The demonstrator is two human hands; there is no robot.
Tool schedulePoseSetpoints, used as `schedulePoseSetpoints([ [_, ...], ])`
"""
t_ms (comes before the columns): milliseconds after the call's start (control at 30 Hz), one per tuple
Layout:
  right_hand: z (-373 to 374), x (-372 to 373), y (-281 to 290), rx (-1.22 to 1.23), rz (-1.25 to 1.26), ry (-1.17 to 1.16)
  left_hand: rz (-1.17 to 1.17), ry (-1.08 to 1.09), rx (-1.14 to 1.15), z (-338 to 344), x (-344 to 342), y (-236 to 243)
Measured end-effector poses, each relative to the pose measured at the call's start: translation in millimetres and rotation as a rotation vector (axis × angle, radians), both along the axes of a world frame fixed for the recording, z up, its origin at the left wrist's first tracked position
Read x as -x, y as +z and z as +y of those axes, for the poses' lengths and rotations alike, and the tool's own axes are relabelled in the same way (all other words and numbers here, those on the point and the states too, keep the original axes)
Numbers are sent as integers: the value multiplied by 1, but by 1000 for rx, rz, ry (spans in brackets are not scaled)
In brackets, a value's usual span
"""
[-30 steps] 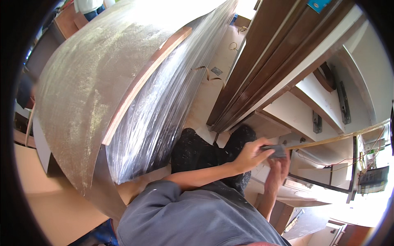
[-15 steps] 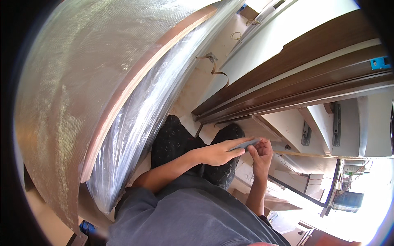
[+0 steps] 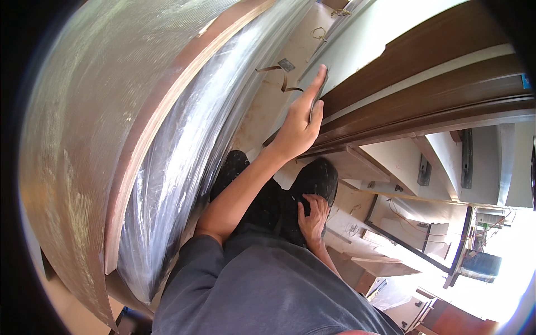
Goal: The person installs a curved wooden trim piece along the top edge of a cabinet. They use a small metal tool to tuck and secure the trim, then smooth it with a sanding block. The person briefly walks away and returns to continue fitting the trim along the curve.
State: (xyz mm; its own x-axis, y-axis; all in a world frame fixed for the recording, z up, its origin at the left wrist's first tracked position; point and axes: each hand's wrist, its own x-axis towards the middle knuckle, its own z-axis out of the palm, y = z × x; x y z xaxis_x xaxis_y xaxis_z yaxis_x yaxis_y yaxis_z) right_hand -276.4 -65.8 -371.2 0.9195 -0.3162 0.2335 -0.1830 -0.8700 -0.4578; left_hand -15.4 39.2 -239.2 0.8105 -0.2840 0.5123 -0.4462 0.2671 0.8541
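My left hand (image 3: pixel 301 125) is stretched forward, pressing a thin dark-grey piece of folded sandpaper (image 3: pixel 319 98) against the edge of a dark brown wooden panel (image 3: pixel 413 72). The thumb and fingers close round the sandpaper, which shows only as a narrow strip. Lower down, my right hand (image 3: pixel 314 218) rests on my right thigh with its fingers loosely apart, and nothing shows in it.
To my left leans a large brown curved board (image 3: pixel 95 145) with a pale edge, beside clear plastic wrapping (image 3: pixel 184 139). A curled brown strip (image 3: pixel 285 84) lies on the floor ahead. Cabinet carcasses with metal drawer runners (image 3: pixel 467 159) stand at the right.
My left hand has moved forward and up to the brown panel, carrying the sandpaper. My right hand has let go of the sandpaper and come down onto my thigh.
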Motion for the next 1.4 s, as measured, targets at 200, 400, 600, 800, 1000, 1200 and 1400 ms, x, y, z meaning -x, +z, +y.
schedulePoseSetpoints([
  [200, -3, -6, 3, 7, 9, -4, -55, -79, -49, -3, 1, -9],
  [400, -4, -7, 4, -6, 6, 2, -189, -94, -33, -21, -17, 25],
  [600, -3, -4, 4, 7, -20, -10, -93, -38, -103, -21, -2, 28],
  [800, -4, -3, 5, 1, -14, 28, -319, -17, -59, -30, -13, 48],
  [1000, -2, -6, 4, 33, 1, 12, -158, 26, -142, -22, 0, 59],
  [1200, 1, -7, 1, 37, 6, 18, -253, 80, -89, -26, -4, 59],
  [1400, 1, -8, 3, 47, 6, 14, -254, 136, -120, -27, -2, 58],
])
